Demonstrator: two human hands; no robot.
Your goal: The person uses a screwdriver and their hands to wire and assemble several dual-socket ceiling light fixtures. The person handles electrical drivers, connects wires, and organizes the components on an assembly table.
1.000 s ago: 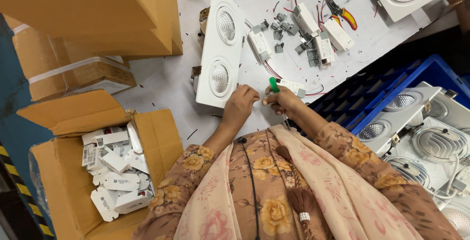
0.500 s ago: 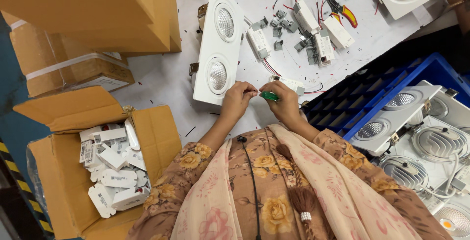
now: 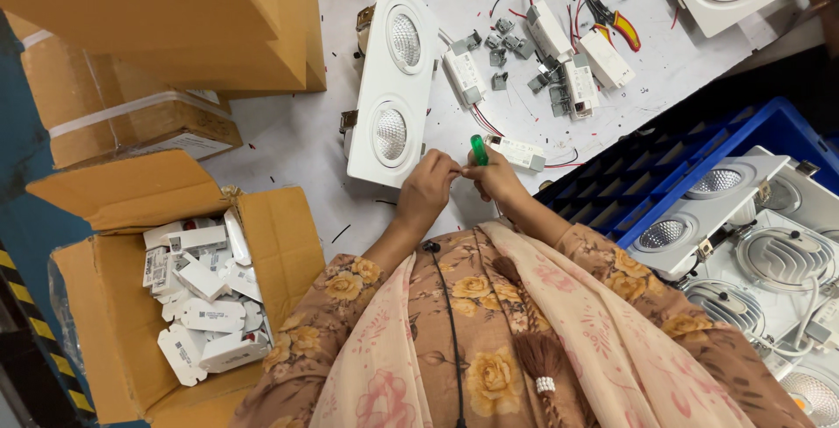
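Two hands meet at table (image 3: 297,140) edge. Right hand (image 3: 494,176) grip clenched on green-handled screwdriver (image 3: 479,149), long axis upright. Left hand (image 3: 428,188) grip pinches small part, too small to identify. White driver box (image 3: 517,152) just right of right-hand grip; twin downlight (image 3: 391,79) just beyond left-hand grip.

1. Bright, even overhead light; the white surface (image 3: 288,135) looks almost washed out.
2. Shadows are soft and short, darkest under the cardboard boxes (image 3: 166,9) at upper left.
3. Small glints show on the lamp lenses (image 3: 404,39).
4. Focus is sharp throughout, with wide-angle stretching toward the frame edges.
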